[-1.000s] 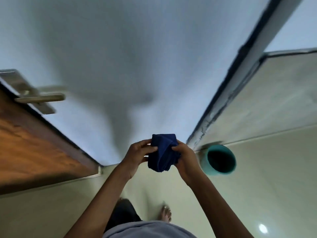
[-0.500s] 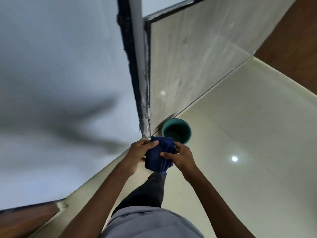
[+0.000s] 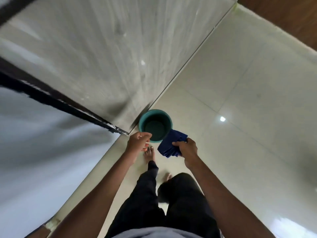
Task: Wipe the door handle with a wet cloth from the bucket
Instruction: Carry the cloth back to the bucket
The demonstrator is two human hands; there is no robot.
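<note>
The blue cloth [image 3: 171, 143] is held bunched in the right hand [image 3: 186, 149], the fingers curled tight around its folds so that it hangs out to the left of the fist — its upper edge overlaps the rim of the bucket in this view, though it cannot be told whether the two touch. The teal bucket [image 3: 155, 125] stands on the pale tiled floor [image 3: 240, 100], set into the corner where a grey streaked wall panel [image 3: 103, 57] meets the floor. Its inside looks dark; whether water is in it cannot be made out.

The left hand [image 3: 138, 142] is raised beside the near rim of the bucket, holding nothing, its fingers loosely bent and partly spread. Both forearms are stretched forward from the bottom of the picture.

Below the hands, dark trousers [image 3: 171, 203] and a bare foot [image 3: 149, 154] are seen on the tiles — the foot is just short of the bucket. A dark door frame edge [image 3: 68, 105] runs diagonally at the left, blurred, with a pale grey surface below it. A strip of brown wood [image 3: 291, 18] is seen at the upper right. A small bright reflection [image 3: 222, 119] lies on the floor to the right of the bucket.
</note>
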